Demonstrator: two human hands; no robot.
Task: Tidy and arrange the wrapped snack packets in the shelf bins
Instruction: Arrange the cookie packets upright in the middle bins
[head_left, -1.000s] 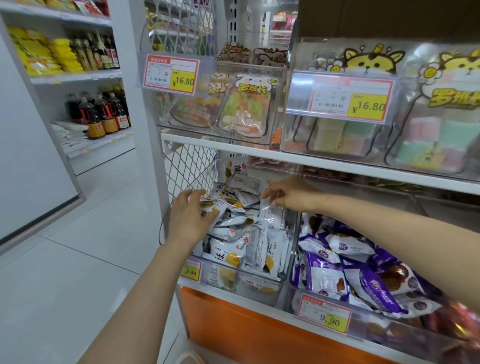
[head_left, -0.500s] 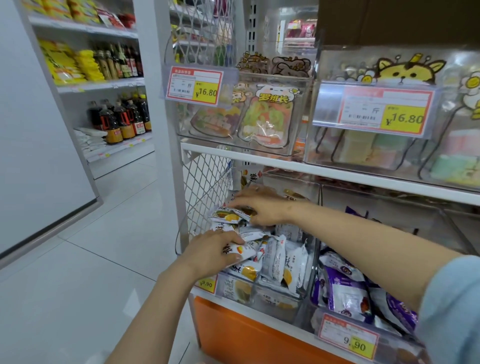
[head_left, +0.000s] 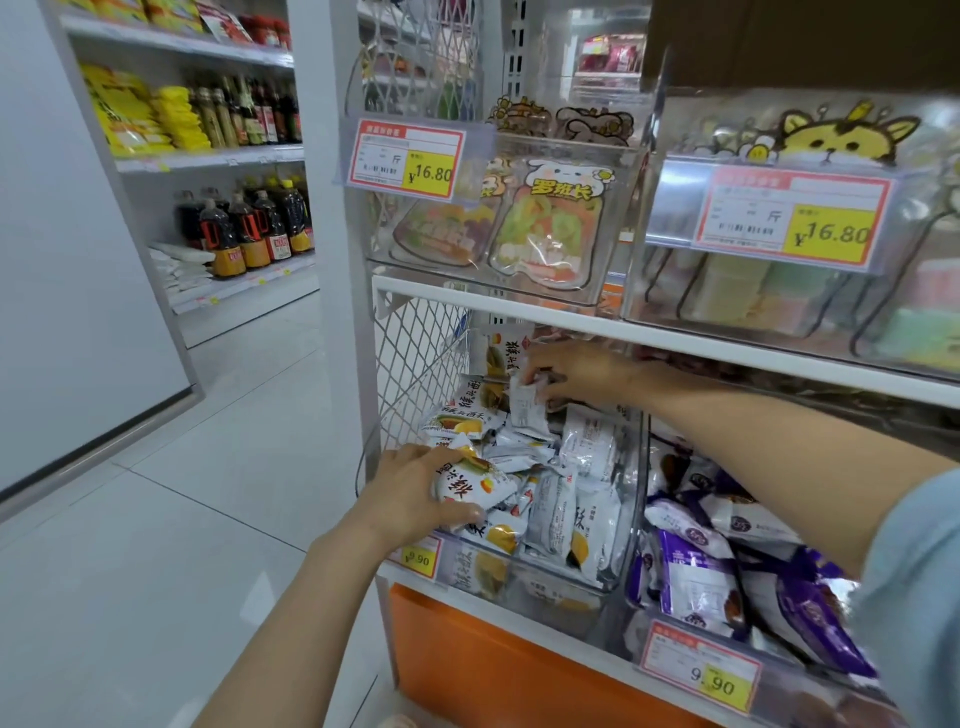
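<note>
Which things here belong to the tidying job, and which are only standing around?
Job: white packets, clear bin, left hand and right hand, each holding a packet.
Just there: sauce bottles, price tags, candy bags above.

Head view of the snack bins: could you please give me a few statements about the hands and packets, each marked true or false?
1. The left hand grips a white-and-yellow packet at the front of the clear bin. True.
2. The right hand is empty. False: it pinches a small white packet at the bin's back.
3. Purple packets fill the neighbouring bin on the right. True.
4. The upper price tags read 9.90. False: they read 16.80.
</note>
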